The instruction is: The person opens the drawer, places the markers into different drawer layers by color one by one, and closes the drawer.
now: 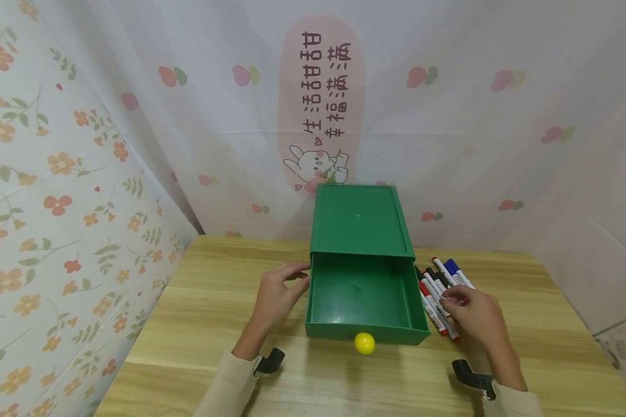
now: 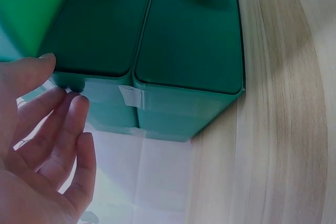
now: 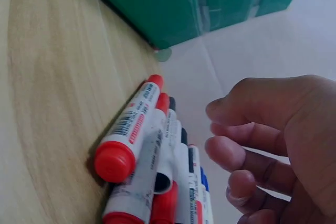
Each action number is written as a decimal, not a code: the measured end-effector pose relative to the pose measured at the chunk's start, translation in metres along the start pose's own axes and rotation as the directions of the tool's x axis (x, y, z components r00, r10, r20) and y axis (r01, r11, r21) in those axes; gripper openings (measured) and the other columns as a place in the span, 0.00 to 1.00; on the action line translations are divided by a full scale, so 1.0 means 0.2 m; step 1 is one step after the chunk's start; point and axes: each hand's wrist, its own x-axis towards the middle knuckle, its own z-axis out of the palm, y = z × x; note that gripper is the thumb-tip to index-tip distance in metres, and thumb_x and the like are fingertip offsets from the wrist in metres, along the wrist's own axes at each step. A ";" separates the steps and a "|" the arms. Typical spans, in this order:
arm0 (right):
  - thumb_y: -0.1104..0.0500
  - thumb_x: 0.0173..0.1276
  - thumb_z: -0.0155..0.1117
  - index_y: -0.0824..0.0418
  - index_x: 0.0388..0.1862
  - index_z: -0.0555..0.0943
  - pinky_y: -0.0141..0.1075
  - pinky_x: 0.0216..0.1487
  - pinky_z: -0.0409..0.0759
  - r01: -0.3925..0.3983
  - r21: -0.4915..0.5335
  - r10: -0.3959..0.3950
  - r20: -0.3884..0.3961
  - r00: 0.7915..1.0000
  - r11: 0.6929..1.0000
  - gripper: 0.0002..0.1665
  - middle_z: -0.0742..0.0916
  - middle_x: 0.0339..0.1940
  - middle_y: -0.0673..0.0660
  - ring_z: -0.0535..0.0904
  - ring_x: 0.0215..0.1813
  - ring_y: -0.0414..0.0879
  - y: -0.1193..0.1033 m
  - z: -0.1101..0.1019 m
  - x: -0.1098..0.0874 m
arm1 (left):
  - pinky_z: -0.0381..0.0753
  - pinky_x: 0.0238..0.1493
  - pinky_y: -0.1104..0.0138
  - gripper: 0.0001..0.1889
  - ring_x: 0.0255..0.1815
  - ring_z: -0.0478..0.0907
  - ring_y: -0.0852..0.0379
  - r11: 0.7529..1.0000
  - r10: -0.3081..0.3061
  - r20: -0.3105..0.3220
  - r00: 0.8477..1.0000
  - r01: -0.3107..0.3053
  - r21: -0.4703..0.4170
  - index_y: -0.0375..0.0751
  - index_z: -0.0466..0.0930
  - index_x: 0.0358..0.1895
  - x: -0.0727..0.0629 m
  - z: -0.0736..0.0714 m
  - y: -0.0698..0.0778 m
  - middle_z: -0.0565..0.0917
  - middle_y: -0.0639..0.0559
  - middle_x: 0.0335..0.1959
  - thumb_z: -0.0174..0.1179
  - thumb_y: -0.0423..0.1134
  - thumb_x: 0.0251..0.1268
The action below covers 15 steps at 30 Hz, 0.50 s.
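A green drawer cabinet (image 1: 357,220) stands against the back curtain. Its top drawer (image 1: 334,330) is pulled out, bare inside, with a round yellow knob (image 1: 364,343) on the front. My left hand (image 1: 275,292) is at the cabinet's left side; in the left wrist view its thumb and fingers, slightly bent, are right at the cabinet's edge. To the right of the cabinet lies a pile of whiteboard markers (image 1: 432,310) with red, black and blue caps. Over this pile hovers my right hand (image 1: 477,313), fingers loosely bent with nothing between them in the right wrist view.
Two lower drawers (image 2: 189,40) with yellow knobs are closed beneath the open one. Clear tape (image 2: 131,96) runs along the cabinet's side. All of it stands on a wood-grain table (image 1: 229,289), bordered by a patterned curtain (image 1: 229,133) behind and a floral one (image 1: 57,231) at left.
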 end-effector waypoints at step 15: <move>0.55 0.71 0.77 0.60 0.38 0.87 0.42 0.33 0.71 -0.002 -0.111 0.027 0.220 0.975 0.994 0.10 0.83 0.29 0.50 0.76 0.32 0.48 -0.01 -0.08 -0.03 | 0.92 0.49 0.46 0.14 0.45 0.93 0.51 1.000 0.024 0.007 1.000 -0.024 -0.014 0.35 0.92 0.59 -0.01 0.00 0.00 0.93 0.46 0.52 0.72 0.29 0.74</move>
